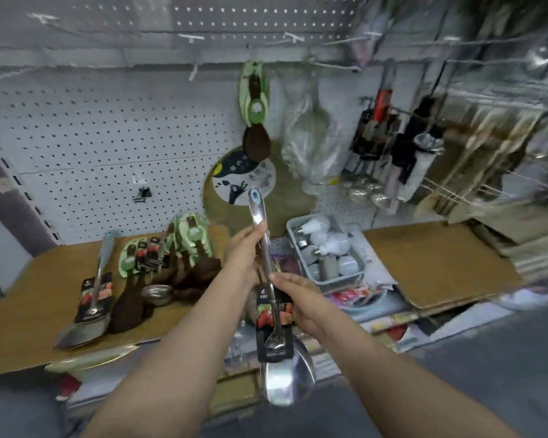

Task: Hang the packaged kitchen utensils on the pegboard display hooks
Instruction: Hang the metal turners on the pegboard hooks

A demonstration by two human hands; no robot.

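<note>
spatula (277,314) | both hands' fingers grasp handle | basket (358,273): light bulbs (325,240)

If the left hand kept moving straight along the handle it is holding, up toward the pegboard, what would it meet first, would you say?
Probably the round wooden board leaning against the pegboard: the left hand points the metal spatula tip at its label. Depth is unclear.

Bare pegboard (92,128) at left, hanging utensils (393,137) crowding the right

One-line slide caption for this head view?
Both hands, left hand and right hand, hold a packaged steel spatula upright before the pegboard.
</note>
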